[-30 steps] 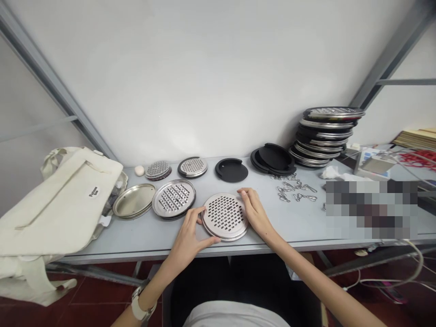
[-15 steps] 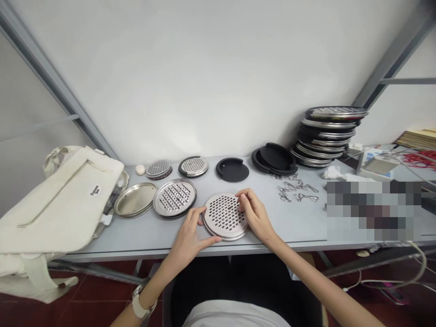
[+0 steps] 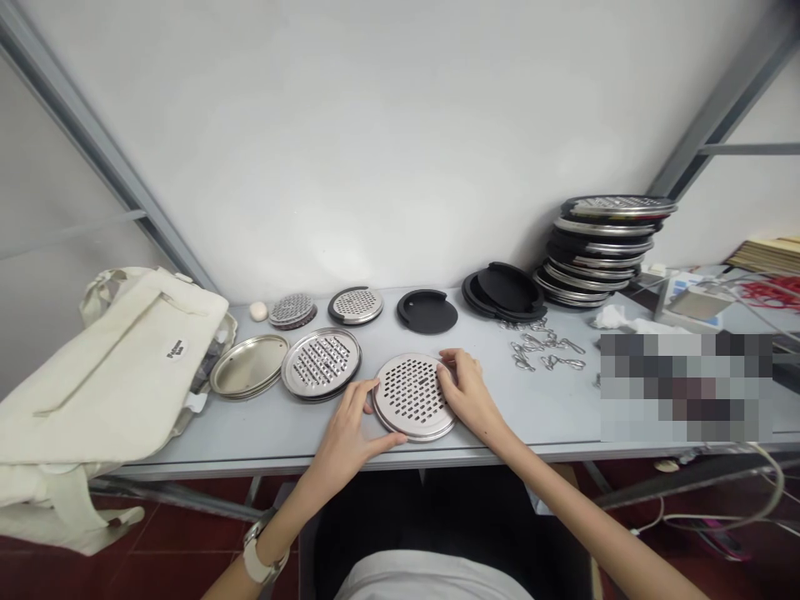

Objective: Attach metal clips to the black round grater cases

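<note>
While two bare hands flank it from either side, a round silver metal disc pierced with rows of small slots lies flat on a pale grey worktop, close to its front edge and squarely before a person seated or standing there. Read as a clock face with twelve toward the white wall, the disc takes the left hand along its lower left: fingers at about nine to ten o'clock, thumb stretched to about half past six, the hand spread in a wide curve that pinches the rim. The right hand is half curled from about one to three o'clock, fingertips at the rim and partly over the slotted face; whether it grips or merely rests there cannot be told. Neither hand is nearer, as both appear to touch the disc, which, being round, shows no long axis.

Just beside the left hand, between nine and ten o'clock, sits a silver grater disc with raised teeth; beyond it lie plain shiny metal discs. At eleven o'clock rests a black-edged silver perforated disc, at twelve a flat black round holder with a raised rim. Black round holders stacked together stand past one, silvery metal clips lie scattered between two and three, and a leaning pile of silver and black discs rises toward two. Farther off at nine slumps a cream fabric bag.
</note>
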{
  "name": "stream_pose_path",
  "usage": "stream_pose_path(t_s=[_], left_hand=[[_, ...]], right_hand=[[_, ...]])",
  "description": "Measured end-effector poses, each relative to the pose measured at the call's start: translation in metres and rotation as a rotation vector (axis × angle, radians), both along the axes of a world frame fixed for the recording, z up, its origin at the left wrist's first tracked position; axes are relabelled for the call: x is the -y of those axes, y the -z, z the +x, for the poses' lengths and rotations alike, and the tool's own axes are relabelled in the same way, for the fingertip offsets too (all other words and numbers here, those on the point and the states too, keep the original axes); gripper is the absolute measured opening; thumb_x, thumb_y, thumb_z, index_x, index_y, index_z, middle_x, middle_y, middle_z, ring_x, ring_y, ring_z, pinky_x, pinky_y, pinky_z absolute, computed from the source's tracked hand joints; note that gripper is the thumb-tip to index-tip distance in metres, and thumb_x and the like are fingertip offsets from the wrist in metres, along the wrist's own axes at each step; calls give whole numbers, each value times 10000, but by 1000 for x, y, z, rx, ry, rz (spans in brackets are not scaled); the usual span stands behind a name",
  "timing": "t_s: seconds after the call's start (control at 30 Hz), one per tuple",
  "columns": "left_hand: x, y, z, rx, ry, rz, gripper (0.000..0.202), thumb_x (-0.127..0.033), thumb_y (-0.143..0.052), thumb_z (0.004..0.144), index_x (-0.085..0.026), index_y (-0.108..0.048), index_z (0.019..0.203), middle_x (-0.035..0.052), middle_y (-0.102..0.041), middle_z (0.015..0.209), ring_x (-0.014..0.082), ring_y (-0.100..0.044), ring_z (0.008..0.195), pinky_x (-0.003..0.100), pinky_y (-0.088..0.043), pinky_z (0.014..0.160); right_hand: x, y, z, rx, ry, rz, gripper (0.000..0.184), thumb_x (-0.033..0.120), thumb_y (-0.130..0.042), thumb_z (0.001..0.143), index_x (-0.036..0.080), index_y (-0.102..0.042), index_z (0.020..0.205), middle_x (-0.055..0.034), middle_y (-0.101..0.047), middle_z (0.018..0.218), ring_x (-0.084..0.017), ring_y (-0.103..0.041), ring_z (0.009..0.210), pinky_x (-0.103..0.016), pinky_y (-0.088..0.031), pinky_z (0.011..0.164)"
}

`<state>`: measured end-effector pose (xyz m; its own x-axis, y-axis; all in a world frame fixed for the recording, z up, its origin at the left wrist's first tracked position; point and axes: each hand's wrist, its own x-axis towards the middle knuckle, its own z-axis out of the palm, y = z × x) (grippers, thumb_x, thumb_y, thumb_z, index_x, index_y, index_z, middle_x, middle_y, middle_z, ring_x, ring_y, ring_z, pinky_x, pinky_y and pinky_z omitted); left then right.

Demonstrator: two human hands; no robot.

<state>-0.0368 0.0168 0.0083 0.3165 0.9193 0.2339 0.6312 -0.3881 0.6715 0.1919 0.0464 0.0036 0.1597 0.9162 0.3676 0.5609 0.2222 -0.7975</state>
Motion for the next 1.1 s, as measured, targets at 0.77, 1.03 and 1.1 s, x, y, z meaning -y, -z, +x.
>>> stream_pose_path(t_s=[0.77, 1.03, 1.1], left_hand=[[-25, -61, 19, -114, 62, 159, 292, -419, -561, 918, -239, -535, 1147, 20, -576, 1034, 174, -580, 896, 304, -461, 807], [-142, -92, 79, -460, 203, 201, 182, -225, -468, 971, -147, -633, 974, 72, -646, 972, 185, -617, 922, 350, -487, 849], [-165, -80, 88, -516, 223, 195, 244, -323, -565, 943, -152, -592, 1115, 71, -605, 1127, 191, -607, 988, 399, -506, 862]], right_hand=[[-2, -1, 4, -411, -9, -6, 201, 349, -485, 859, 240, -488, 1027, -76, -549, 1138, -213, -554, 892, -388, -459, 821], [6, -9, 8, -510, 52, 61, 113, 267, -456, 848, 263, -490, 956, 4, -536, 868, -190, -500, 760, -326, -407, 739], [6, -9, 9, -551, 72, 66, 114, 274, -462, 846, 260, -496, 954, 7, -529, 845, -187, -495, 745, -317, -402, 722]])
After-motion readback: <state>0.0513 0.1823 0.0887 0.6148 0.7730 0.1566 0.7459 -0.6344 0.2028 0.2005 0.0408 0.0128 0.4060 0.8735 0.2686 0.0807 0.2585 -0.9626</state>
